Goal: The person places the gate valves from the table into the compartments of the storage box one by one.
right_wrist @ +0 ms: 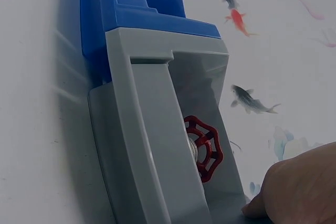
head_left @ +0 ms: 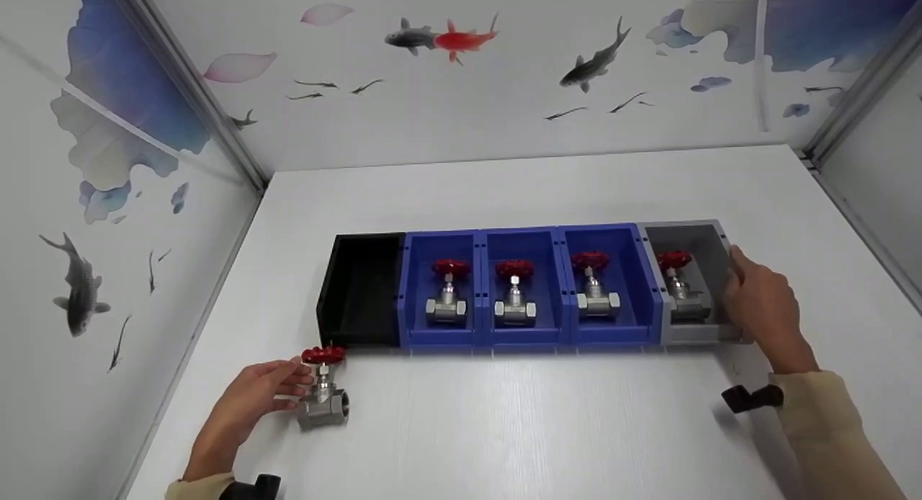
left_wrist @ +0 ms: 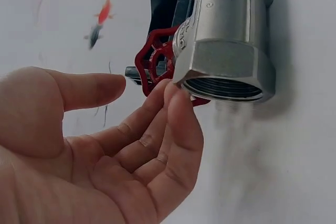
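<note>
A metal valve with a red handwheel [head_left: 323,406] stands on the table in front of the black bin [head_left: 360,287]. My left hand [head_left: 252,395] is beside it, fingertips at the handwheel. In the left wrist view, the thumb [left_wrist: 97,88] stands apart from the wheel and the fingers are loosely bent near the valve's threaded opening [left_wrist: 226,87]. At the far right of the row, my right hand [head_left: 767,305] grips the side wall of the grey bin [head_left: 709,334]; its fingers are partly hidden. Inside that bin sits another red-wheeled valve [head_left: 684,298].
Three blue bins [head_left: 529,338] stand joined between the black and grey ones, each holding one upright valve. Nothing shows inside the black bin. White panels printed with fish [head_left: 591,64] enclose the white table [head_left: 533,421] at the back and sides.
</note>
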Demonstrator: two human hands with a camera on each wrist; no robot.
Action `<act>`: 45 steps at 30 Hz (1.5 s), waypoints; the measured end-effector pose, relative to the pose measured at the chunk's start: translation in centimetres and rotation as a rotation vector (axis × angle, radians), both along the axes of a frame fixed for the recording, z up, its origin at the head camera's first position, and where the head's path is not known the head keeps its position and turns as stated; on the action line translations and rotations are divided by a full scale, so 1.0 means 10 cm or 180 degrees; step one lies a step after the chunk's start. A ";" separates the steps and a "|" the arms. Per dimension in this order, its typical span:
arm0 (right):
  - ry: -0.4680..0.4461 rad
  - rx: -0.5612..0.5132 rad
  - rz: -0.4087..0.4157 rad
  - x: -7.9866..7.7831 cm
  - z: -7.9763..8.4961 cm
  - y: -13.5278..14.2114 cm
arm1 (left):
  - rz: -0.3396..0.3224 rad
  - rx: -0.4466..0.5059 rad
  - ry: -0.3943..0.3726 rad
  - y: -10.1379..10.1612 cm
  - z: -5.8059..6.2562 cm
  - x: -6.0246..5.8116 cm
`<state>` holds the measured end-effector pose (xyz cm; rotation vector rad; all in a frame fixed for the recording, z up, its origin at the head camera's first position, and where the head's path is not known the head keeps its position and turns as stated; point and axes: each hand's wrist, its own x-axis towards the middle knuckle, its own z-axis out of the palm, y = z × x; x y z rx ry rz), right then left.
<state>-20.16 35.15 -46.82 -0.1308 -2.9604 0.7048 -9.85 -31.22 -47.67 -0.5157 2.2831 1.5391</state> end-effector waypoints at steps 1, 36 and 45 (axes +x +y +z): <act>0.0002 0.0006 -0.0004 0.00 0.00 0.00 | 0.0000 0.0025 -0.0002 0.00 -0.01 0.00; -0.0048 0.0030 -0.0052 0.00 0.00 0.02 | -0.0819 0.1306 -0.0075 -0.08 -0.16 -0.08; 0.0007 0.0039 -0.0007 -0.01 -0.01 0.02 | -0.0562 0.1052 -0.0114 0.00 -0.17 -0.10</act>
